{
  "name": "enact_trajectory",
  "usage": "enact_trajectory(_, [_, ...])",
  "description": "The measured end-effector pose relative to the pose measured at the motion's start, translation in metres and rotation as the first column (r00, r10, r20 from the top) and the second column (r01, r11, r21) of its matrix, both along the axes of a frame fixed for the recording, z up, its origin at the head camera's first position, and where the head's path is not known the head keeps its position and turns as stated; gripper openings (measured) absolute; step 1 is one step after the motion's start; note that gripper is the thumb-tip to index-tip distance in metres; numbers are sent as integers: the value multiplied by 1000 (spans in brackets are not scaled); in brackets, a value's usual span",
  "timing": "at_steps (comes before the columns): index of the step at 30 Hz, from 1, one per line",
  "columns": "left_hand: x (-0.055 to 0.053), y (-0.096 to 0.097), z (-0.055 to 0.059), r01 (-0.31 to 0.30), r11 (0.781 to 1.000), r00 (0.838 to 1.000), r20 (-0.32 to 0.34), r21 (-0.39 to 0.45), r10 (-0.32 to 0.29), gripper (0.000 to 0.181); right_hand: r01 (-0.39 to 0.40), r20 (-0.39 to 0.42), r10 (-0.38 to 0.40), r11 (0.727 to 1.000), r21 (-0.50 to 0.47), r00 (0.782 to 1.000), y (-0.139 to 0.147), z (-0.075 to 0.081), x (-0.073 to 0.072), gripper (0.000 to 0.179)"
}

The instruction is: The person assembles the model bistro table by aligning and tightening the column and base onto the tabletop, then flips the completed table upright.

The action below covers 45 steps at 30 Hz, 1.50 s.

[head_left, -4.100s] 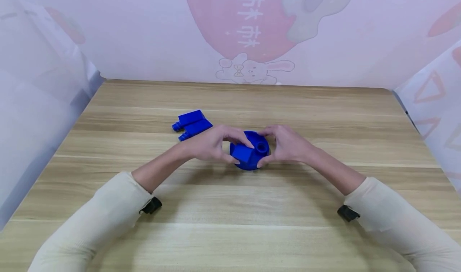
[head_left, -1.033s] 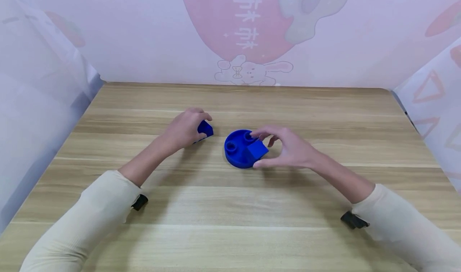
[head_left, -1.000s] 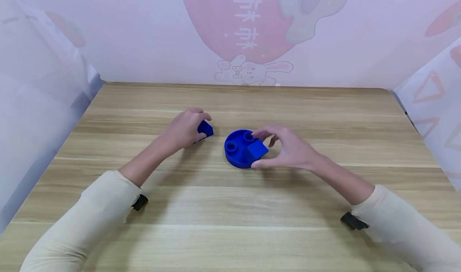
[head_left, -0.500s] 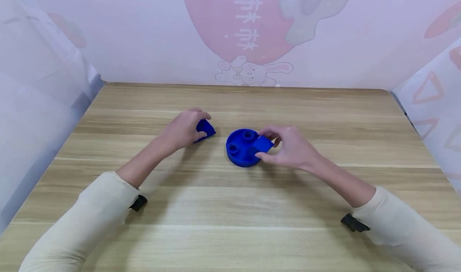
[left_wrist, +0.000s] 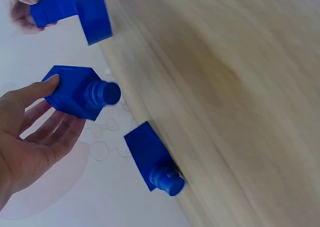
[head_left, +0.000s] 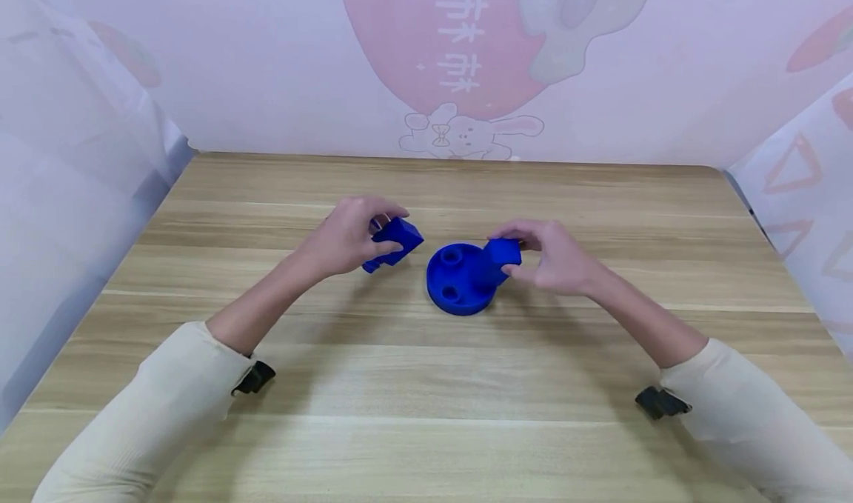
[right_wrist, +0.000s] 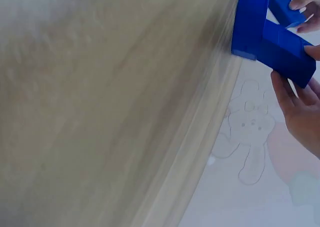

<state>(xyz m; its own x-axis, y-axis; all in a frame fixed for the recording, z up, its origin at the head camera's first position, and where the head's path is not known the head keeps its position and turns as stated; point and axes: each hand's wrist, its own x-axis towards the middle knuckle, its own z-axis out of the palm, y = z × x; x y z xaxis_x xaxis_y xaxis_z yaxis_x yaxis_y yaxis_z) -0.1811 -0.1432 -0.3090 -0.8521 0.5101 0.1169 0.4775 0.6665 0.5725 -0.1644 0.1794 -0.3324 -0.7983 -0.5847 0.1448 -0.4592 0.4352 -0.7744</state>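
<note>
My left hand (head_left: 349, 236) pinches a blue angular block (head_left: 403, 238) between thumb and fingers. In the left wrist view its stepped round peg (left_wrist: 107, 93) points toward the wooden table, and the block is clear of the tabletop. A second blue pegged block (left_wrist: 149, 154) lies on the table, mostly hidden behind the left hand in the head view. A round blue base (head_left: 460, 307) with a raised rim and two visible ring sockets stands right of it. My right hand (head_left: 553, 258) grips another blue block (head_left: 503, 255) that stands up from the base's right side.
The wooden table (head_left: 426, 384) carries these blue parts near its middle. A pale printed curtain (head_left: 266, 66) rises behind the table's far edge, and more sheeting (head_left: 73, 155) hangs at the left. Black wrist straps (head_left: 255, 377) sit on both cuffs.
My left hand has picked up one block from the table and moved it slightly right. My right hand's block has shifted right, and the base has turned, its sockets now at the left side.
</note>
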Motion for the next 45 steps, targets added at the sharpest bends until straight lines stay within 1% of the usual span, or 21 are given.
enact_trajectory(2, [2,3,3,3,999,1000,21,47,-4,42,-24,12,24,999,-21,1000,2,-1,-3,42])
enact_trajectory(4, [5,7,5,0,995,998,58,101,-6,44,-37,19,38,999,-36,999,2,-2,-6,43])
enact_trajectory(7, [9,12,9,-1,983,993,117,184,-21,47,-40,33,42,998,-51,999,2,-4,-9,45])
enact_trajectory(10, [12,16,11,5,967,984,170,253,-50,49,-41,37,43,997,-61,998,3,-5,-11,42])
enact_trajectory(13, [14,20,13,6,945,971,224,327,-83,48,-57,30,59,996,-72,998,3,-5,-14,39])
enact_trajectory(16, [16,24,13,3,916,951,283,401,-127,44,-79,27,82,993,-82,996,3,-5,-16,39])
enact_trajectory(18, [18,27,12,4,902,937,312,432,-154,42,-90,33,93,992,-85,995,3,-5,-16,39])
enact_trajectory(21, [21,32,9,5,893,921,346,451,-180,41,-99,44,103,991,-85,994,3,-5,-17,39])
enact_trajectory(25, [24,39,4,17,879,907,363,476,-214,41,-106,52,110,992,-74,993,4,-5,-18,38])
enact_trajectory(29, [25,45,1,37,861,894,368,506,-255,40,-100,53,104,993,-62,993,4,-4,-18,39])
enact_trajectory(32, [25,48,-2,55,864,895,359,501,-265,40,-92,60,96,994,-63,994,4,-4,-17,39])
enact_trajectory(34, [25,50,-4,68,874,898,352,482,-264,40,-87,66,92,994,-67,994,4,-4,-17,39])
enact_trajectory(37, [25,51,-7,115,891,902,330,440,-279,40,-85,72,90,994,-70,993,5,-5,-17,39])
enact_trajectory(39, [26,52,-7,144,895,898,325,422,-298,40,-85,76,90,994,-71,993,5,-6,-17,38])
enact_trajectory(42, [26,53,-7,186,892,891,311,412,-330,40,-88,73,93,994,-69,993,4,-6,-18,38])
enact_trajectory(45, [24,53,-7,210,896,891,301,390,-340,39,-87,76,92,994,-67,993,4,-6,-18,39])
